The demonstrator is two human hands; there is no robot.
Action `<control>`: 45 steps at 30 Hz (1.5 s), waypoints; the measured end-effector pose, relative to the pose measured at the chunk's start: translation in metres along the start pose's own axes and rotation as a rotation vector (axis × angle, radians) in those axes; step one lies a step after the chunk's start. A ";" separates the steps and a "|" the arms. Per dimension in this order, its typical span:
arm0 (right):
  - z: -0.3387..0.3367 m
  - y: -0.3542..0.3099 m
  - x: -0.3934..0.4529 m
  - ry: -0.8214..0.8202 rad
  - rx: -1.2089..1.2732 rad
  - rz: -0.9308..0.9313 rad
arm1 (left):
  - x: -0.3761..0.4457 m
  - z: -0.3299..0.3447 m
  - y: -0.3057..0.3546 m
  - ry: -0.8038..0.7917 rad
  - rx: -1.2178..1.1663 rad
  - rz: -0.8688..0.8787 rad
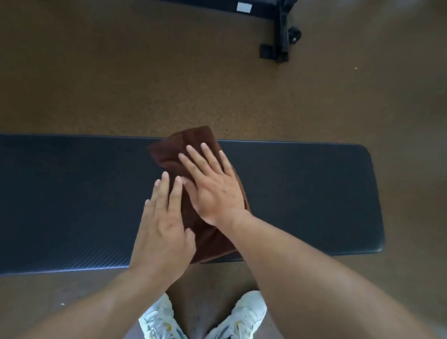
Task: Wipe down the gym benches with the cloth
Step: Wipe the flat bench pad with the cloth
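Note:
A black padded gym bench (pixel 306 193) runs across the view from left to right, its rounded end at the right. A brown cloth (pixel 190 144) lies folded across the pad, reaching from the far edge to the near edge. My right hand (pixel 211 186) lies flat on the cloth with straight, spread fingers. My left hand (pixel 163 225) is flat too, its fingers straight, partly on the cloth's left edge and partly on the pad.
Brown speckled floor (pixel 118 88) surrounds the bench. The black frame and wheel of another bench (pixel 282 31) stand at the top of the view. My white sneakers (pixel 239 321) stand on the floor just in front of the near edge.

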State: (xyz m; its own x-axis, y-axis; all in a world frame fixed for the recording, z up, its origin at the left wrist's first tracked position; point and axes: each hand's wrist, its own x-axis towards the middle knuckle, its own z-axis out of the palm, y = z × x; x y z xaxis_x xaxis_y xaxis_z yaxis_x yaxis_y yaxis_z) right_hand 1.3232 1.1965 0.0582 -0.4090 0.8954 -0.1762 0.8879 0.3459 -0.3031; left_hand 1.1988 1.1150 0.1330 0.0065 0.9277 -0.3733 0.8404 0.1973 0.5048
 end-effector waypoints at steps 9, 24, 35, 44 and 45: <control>-0.054 0.199 -0.075 0.104 0.009 0.539 | 0.064 0.062 0.112 -0.332 0.397 0.139; -0.026 0.218 -0.204 0.220 0.080 0.928 | 0.078 0.083 0.139 -0.423 0.620 0.082; 0.002 0.074 -0.141 0.245 0.138 1.030 | 0.072 0.024 0.085 -0.496 0.049 0.347; 0.063 -0.197 -0.026 0.070 0.028 0.394 | -0.002 -0.098 -0.176 -0.025 -0.122 0.321; 0.068 -0.221 -0.016 0.022 -0.029 0.206 | -0.004 -0.108 -0.186 -0.015 -0.124 0.306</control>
State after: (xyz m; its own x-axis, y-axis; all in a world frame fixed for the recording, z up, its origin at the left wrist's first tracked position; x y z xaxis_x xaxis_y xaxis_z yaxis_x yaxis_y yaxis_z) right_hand 1.1191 1.0865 0.0646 -0.2136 0.9539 -0.2110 0.9582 0.1625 -0.2353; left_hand 0.9840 1.1087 0.1248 0.2576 0.9452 -0.2007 0.7256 -0.0520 0.6862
